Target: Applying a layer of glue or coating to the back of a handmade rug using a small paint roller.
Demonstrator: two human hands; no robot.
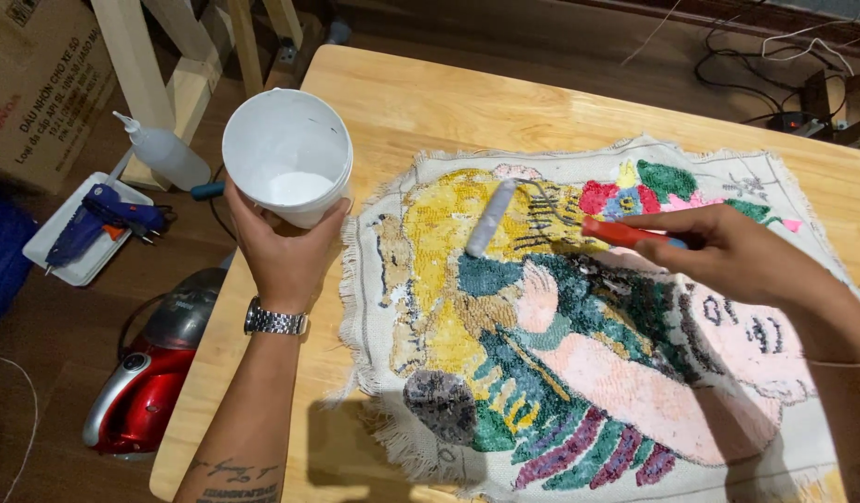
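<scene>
White paste goes onto a tufted rug lying on the table.
Right hand grips a small roller on the far yellow patch; left hand cups a white tub; most of the rug looks unrolled.

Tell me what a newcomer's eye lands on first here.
First, the big multicoloured tufted cloth piece with frayed edges, spread over the right of the light wooden table. Next, the right hand holding a small red-handled paint roller whose grey-white sleeve lies on the cloth's yellow area. Then the left hand holding up a white plastic tub with white liquid, at the table's left edge.
</scene>
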